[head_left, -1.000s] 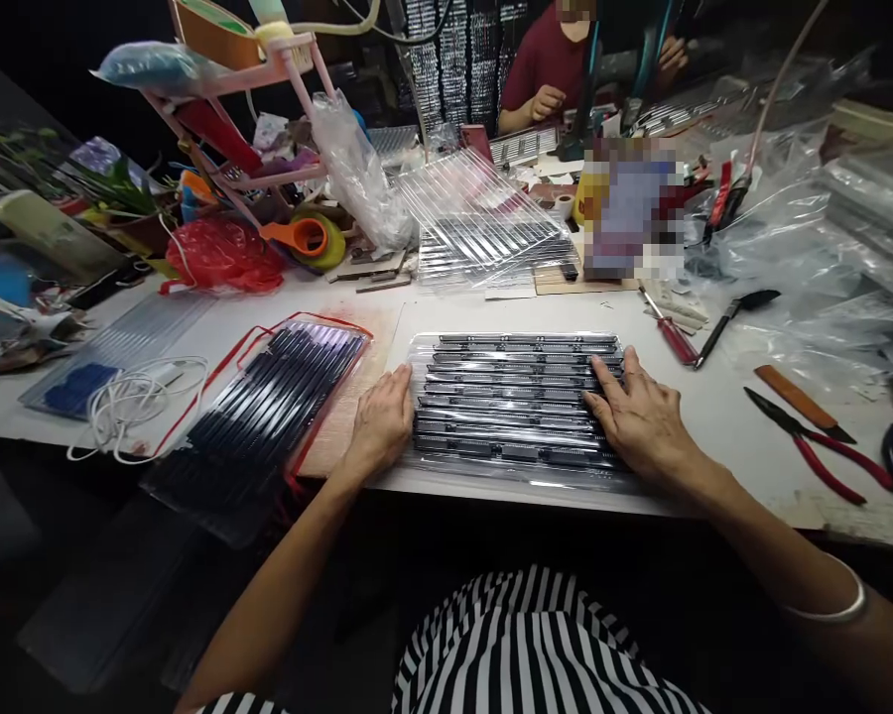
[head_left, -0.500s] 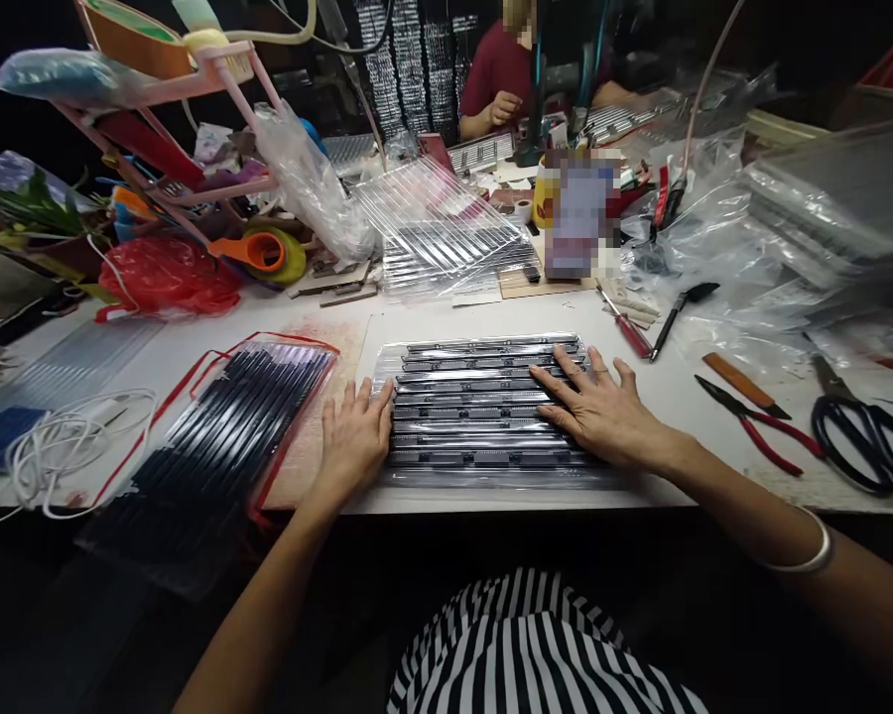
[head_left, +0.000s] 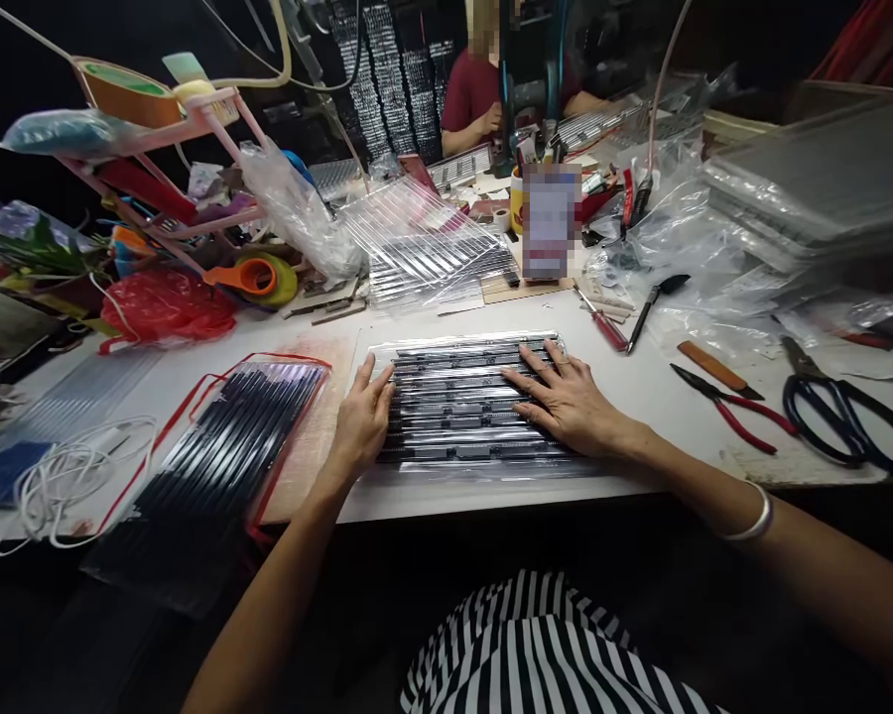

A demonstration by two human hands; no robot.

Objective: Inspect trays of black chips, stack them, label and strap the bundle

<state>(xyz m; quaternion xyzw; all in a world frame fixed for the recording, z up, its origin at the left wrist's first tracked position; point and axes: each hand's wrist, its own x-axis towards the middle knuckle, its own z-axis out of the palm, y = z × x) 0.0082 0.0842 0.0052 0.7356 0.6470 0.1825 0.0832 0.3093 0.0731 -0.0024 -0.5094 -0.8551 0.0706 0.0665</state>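
Observation:
A clear plastic tray (head_left: 461, 409) with rows of black toothed strips lies flat on the white table in front of me. My left hand (head_left: 364, 416) rests at its left edge, thumb and fingers apart, fingertips on the rim. My right hand (head_left: 566, 402) lies spread over the right part of the strips, palm down, hiding their ends. To the left is a clear bag with red edging (head_left: 223, 436), full of long black strips; its near end hangs over the table edge.
Pliers (head_left: 736, 405), scissors (head_left: 848, 416), an orange-handled blade (head_left: 718, 369) and a screwdriver (head_left: 602, 319) lie at the right. Behind stand a phone (head_left: 549, 223) and clear trays (head_left: 428, 248). A white cable (head_left: 60, 481) is coiled left. Another person (head_left: 468, 94) sits opposite.
The camera view has shifted, moving the scene left. My left hand's fingers now sit further up along the tray's left edge. My right hand stays spread on the strips.

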